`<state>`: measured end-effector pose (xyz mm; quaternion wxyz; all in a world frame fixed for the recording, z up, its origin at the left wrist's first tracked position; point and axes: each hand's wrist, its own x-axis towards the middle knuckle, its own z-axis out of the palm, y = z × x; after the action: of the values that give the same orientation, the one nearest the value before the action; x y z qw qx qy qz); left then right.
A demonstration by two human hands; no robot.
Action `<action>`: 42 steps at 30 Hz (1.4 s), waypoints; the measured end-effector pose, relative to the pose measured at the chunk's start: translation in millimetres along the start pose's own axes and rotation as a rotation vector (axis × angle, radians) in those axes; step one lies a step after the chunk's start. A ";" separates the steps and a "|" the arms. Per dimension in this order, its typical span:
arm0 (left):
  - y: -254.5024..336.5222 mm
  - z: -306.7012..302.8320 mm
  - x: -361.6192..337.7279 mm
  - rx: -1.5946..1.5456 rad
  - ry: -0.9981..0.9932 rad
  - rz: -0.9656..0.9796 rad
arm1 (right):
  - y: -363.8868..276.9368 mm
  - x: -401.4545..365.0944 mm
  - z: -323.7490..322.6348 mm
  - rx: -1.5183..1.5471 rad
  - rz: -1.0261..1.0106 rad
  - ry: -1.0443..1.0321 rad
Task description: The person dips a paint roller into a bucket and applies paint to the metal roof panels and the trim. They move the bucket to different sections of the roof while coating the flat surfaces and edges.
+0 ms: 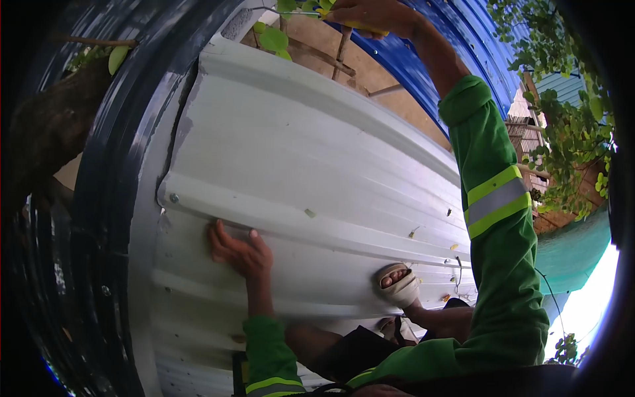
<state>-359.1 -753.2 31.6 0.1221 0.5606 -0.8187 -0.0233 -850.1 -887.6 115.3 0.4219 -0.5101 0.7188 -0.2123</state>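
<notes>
My left hand (243, 253) rests on the pale corrugated roof sheet (317, 159), against the side of a raised rib. Its fingers are bent, with the thumb apart, and nothing shows in it. At the top edge of the view, my right hand (377, 16) is closed round a yellow-handled tool (374, 32). A thin rod runs left from that hand, towards the end of the sheet; the tool's exact kind is partly hidden by the fingers. Near the left hand, a screw head (174, 198) sits on the rib beside a jagged gap along the sheet's edge.
Dark metal sheeting (126, 132) runs down the left, with a tree trunk (56, 112) beyond it. Blue roofing (430, 59) lies past the sheet's far edge. Leaves (273, 40) hang near my right hand. My sandalled foot (399, 284) stands on the sheet among scattered debris.
</notes>
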 end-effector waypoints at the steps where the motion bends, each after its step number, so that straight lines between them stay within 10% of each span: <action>1: -0.1 0.0 0.7 0.012 0.000 0.002 | 1.7 3.2 15.7 0.003 -0.008 0.004; 42: 2.1 -8.3 3.9 0.008 -0.011 0.012 | -11.7 34.2 81.6 -0.146 0.162 0.179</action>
<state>-360.5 -755.2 40.7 0.1155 0.5561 -0.8228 -0.0222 -780.7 -913.1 65.3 0.3337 -0.4589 0.8059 -0.1691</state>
